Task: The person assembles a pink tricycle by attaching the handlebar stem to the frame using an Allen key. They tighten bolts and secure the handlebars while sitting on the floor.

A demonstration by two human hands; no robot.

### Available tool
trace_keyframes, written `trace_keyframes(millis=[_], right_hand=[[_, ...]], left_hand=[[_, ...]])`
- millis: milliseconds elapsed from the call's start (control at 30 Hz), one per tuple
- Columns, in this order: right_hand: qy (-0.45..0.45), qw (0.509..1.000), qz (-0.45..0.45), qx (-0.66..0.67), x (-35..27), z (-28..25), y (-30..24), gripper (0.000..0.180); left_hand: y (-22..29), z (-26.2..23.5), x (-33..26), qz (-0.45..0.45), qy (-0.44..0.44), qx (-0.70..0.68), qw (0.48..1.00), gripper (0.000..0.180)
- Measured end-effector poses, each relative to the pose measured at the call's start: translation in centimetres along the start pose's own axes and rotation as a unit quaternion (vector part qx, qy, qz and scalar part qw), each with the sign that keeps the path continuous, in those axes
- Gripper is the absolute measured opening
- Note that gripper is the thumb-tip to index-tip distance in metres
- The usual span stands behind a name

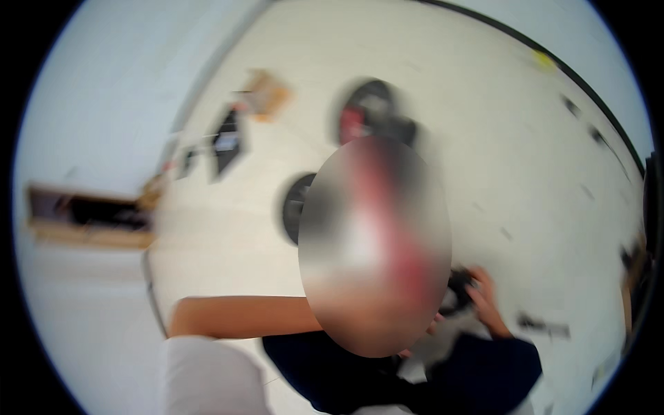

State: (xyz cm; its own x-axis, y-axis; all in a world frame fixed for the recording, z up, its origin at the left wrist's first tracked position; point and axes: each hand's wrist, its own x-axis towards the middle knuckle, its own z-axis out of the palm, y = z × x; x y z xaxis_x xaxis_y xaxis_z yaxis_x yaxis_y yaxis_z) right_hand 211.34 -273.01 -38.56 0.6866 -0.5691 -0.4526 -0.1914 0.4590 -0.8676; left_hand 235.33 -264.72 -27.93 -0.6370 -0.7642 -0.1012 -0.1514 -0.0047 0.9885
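A red and black wheeled thing stands on the pale floor ahead of me, with a black wheel at its far end and another dark wheel at its left. A blurred oval patch covers its middle, so I cannot make out its kind. My left forearm reaches across from the lower left into that patch, which hides my left hand. Beside the patch on the right, my right hand is closed around a black rounded part. Navy cloth covers my lap below both arms.
Far left lie a brown cardboard box and a dark flat case. A wood-framed recess is at the left wall. On the right, a slim dark object rests on the floor, and dark items line the edge.
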Motion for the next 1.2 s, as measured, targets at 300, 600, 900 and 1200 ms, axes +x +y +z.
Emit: trace_keyframes(millis=[300, 600, 900, 1200], right_hand=[[-0.465, 0.758, -0.095, -0.448, 5.9, -0.7, -4.2, 0.022], [-0.673, 0.648, 0.006, -0.358, 9.8, 0.1, 8.8, 0.022], [-0.635, 0.706, -0.01, -0.313, 9.5, 1.4, 2.0, 0.026], [-0.412, 0.783, -0.073, -0.461, 8.6, -2.3, -2.6, 0.025]], left_hand=[[2.5, 3.0, 0.0, -0.076, 0.114, -0.185, 0.973, 0.025], [-2.8, 16.0, 5.3, -0.061, 0.602, -0.299, 0.738, 0.023], [-2.8, 12.8, 6.4, 0.057, 0.555, -0.225, 0.799, 0.031], [-0.4, 5.9, 1.6, -0.103, 0.452, -0.338, 0.819, 0.03]])
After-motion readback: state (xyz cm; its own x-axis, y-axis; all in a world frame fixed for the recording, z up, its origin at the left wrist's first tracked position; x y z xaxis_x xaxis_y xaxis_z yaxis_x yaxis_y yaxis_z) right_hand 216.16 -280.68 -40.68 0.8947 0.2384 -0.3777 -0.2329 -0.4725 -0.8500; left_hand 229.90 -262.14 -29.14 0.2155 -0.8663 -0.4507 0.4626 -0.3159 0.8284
